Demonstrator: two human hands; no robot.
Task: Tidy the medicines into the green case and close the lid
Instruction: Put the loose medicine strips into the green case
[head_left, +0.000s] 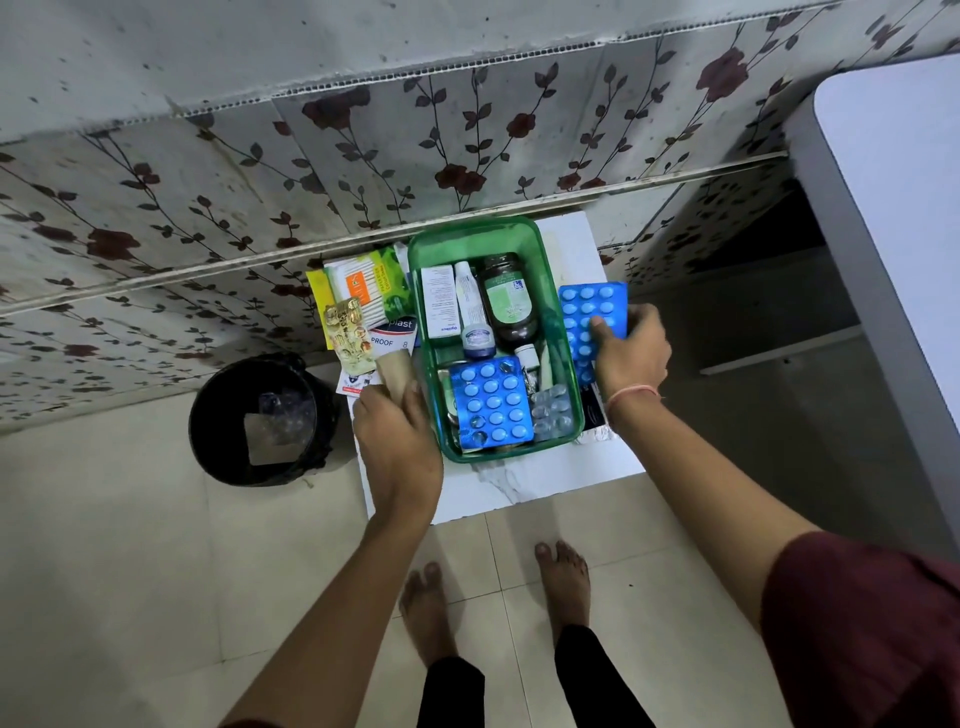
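Green case (524, 236) open on a small white table (540, 480), against the flowered wall. Inside the case: a white box (439, 304), a white tube (470, 306), a dark bottle (506, 304) with a green label, a blue blister sheet (491, 402) lying flat toward the near end, a clear blister strip (553, 413) beside it; smaller items beneath, too covered to tell. No lid to be made out.

Right hand (631, 353) at the case's right rim, pinching a second blue blister sheet (589, 306) between thumb and fingers, its lower part hidden behind the hand and the rim. Left hand (397, 441) at the case's left side, closed round a tan tube-like thing (395, 371), its near end hidden in the grip.

Left of the case: an amber capsule strip (349, 332), a cotton-bud pack (361, 286), a plaster box (395, 332) with its lettering partly covered. Further left, on the floor, a black bin (260, 418), contents unclear.
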